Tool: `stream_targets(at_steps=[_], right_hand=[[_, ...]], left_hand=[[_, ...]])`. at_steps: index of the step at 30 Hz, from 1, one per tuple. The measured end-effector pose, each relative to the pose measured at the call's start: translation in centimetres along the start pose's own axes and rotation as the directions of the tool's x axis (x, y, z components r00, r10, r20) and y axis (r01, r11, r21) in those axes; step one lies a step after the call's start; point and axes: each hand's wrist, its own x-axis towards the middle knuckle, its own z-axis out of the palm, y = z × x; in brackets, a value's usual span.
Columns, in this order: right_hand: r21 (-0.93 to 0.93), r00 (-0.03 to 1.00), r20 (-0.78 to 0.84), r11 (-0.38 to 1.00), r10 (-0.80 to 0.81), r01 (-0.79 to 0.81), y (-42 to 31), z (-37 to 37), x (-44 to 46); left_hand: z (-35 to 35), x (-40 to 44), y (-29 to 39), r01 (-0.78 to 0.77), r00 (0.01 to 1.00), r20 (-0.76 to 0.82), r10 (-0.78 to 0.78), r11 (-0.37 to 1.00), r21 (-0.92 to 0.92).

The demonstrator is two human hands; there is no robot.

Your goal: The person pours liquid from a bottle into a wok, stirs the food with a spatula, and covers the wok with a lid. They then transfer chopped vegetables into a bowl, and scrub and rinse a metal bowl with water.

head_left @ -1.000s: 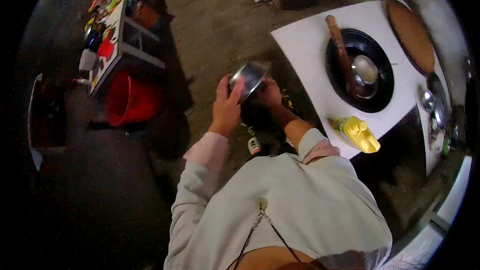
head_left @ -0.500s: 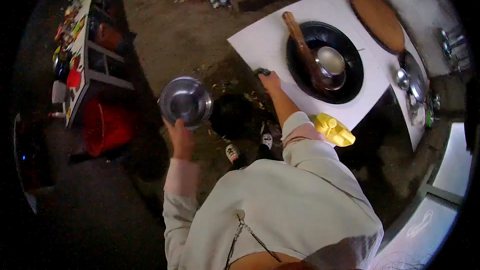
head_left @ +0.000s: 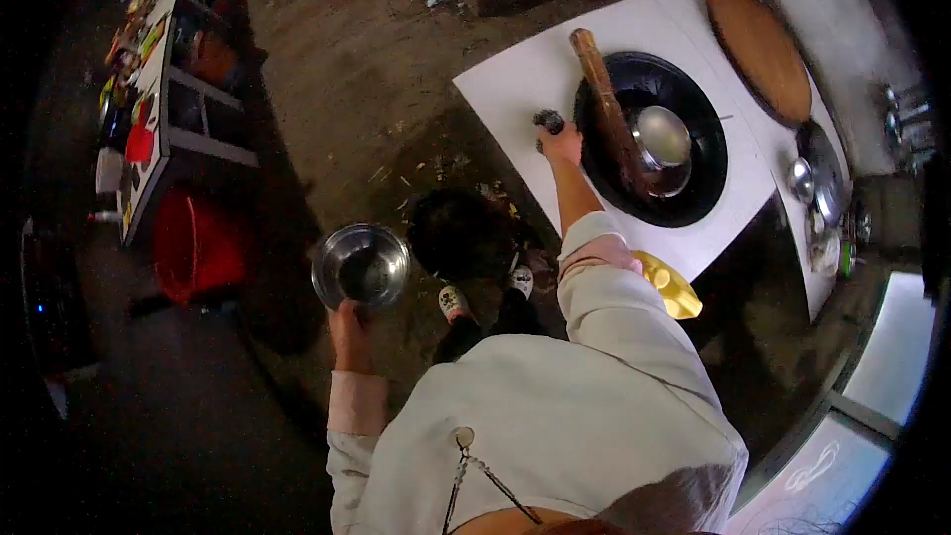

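Gripped at its near rim by my left hand, a shiny metal bowl hangs over the floor with its open side up. My right hand is closed on a dark scouring pad above the left part of the white table. Just right of that hand sits a wide black basin. A thick wooden stick leans across the basin, beside a metal bowl that partly covers another metal vessel.
A yellow jug stands by my right forearm. Toward the right are a round brown board, a ladle and a pan lid. A red bucket and a cluttered counter stand at left.
My left hand has lowered the bowl toward me. My right hand, with the scouring pad, has moved from the table's edge inward, nearer the basin. The view has shifted slightly.
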Motion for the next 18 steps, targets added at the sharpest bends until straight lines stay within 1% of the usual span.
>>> stream_targets(at_steps=[2, 3, 4, 5, 6, 7, 8, 9, 10, 11, 12, 13, 14, 15, 17, 18], right_hand=[[-0.055, 0.994, -0.055, 0.994, -0.098, 0.095, 1.5, 1.8, 1.5], [-0.052, 0.999, -0.004, 0.997, -0.049, 0.049, 3.4, 3.5, 3.8], [-0.144, 0.957, -0.116, 0.957, -0.267, 0.250, 5.8, 4.8, 5.1], [-0.116, 0.964, -0.187, 0.979, -0.187, 0.167, 3.2, 2.5, 2.4], [-0.145, 0.925, -0.267, 0.960, -0.271, 0.240, 2.2, 1.6, -0.2], [-0.165, 0.881, -0.345, 0.944, -0.325, 0.284, 2.2, 1.1, -1.6], [-0.357, 0.689, -0.501, 0.850, -0.525, 0.387, 4.2, 3.1, -0.8], [-0.349, 0.672, -0.537, 0.860, -0.510, 0.374, 2.8, 4.0, -3.5], [-0.302, 0.700, -0.479, 0.849, -0.529, 0.435, 1.3, 4.8, -6.8], [-0.249, 0.725, -0.419, 0.837, -0.547, 0.487, 0.1, 5.9, -10.9], [-0.230, 0.751, -0.301, 0.809, -0.587, 0.540, -0.9, 7.6, -14.5], [-0.209, 0.764, -0.182, 0.783, -0.619, 0.585, -1.7, 9.4, -17.7], [-0.204, 0.791, -0.046, 0.781, -0.610, 0.590, -2.0, 11.7, -20.3], [-0.207, 0.799, 0.086, 0.774, -0.595, 0.599, -2.8, 14.4, -23.8], [-0.242, 0.683, 0.087, 0.650, -0.725, 0.721, -4.0, 20.2, -29.8], [-0.083, 0.584, 0.170, 0.579, -0.793, 0.811, -3.7, 24.5, -30.6]], left_hand=[[0.0, -0.1, -0.3, -0.063, 0.998, -0.015, 0.061, 0.986, -0.157], [0.4, 0.2, -0.3, -0.011, 1.000, 0.003, 0.011, 0.977, -0.215], [0.7, 0.3, 0.0, 0.033, 0.999, 0.000, -0.034, 0.958, -0.286], [0.9, -0.3, 0.2, 0.055, 0.998, 0.016, -0.053, 0.937, -0.346], [0.8, -1.2, 0.7, 0.071, 0.998, 0.026, -0.066, 0.906, -0.417], [0.3, -2.5, 2.7, 0.063, 0.998, 0.002, -0.068, 0.908, -0.413], [-1.4, -1.0, 1.4, 0.095, 0.995, 0.033, -0.090, 0.901, -0.422], [-3.0, -0.6, 2.0, 0.101, 0.994, 0.011, -0.107, 0.898, -0.427], [-4.1, 0.0, 2.7, 0.098, 0.994, -0.005, -0.111, 0.896, -0.433], [-5.6, 1.1, 2.3, 0.089, 0.995, -0.001, -0.103, 0.864, -0.495], [-7.5, 2.2, 1.8, 0.075, 0.996, 0.000, -0.090, 0.828, -0.555], [-9.6, 2.7, 2.4, 0.073, 0.997, 0.016, -0.077, 0.835, -0.545], [-11.6, 3.4, 2.9, 0.069, 0.998, 0.034, -0.060, 0.846, -0.529], [-14.9, 4.9, 1.5, 0.070, 0.997, -0.002, -0.084, 0.849, -0.524], [-20.9, 6.8, 1.0, -0.082, 0.996, -0.073, 0.052, 0.858, -0.508], [-24.7, 7.6, 1.0, 0.022, 0.997, -0.052, -0.062, 0.824, -0.566]])
